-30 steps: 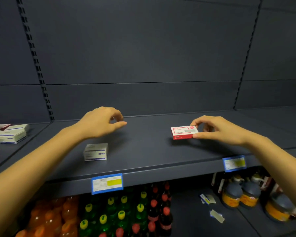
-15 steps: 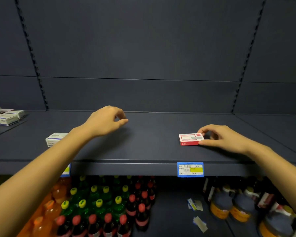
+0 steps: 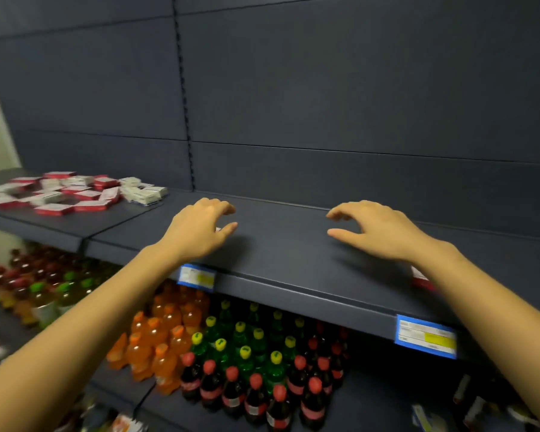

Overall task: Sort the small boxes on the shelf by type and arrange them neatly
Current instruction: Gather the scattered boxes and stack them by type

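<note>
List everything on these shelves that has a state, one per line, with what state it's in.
Left hand: empty, fingers curled, above the shelf.
Right hand: open, empty, above the shelf.
Pile of small boxes: mixed red and white, jumbled, unsorted.
Red box: lying on the shelf, mostly hidden by the right forearm.
Shelf: bare between the hands.
Bottles: upright, capped, grouped by colour.

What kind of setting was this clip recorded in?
Most likely a shop aisle: dark metal shelving with price labels on its front edge, rows of bottled soft drinks below, and a jumbled pile of small boxes awaiting sorting.
</note>
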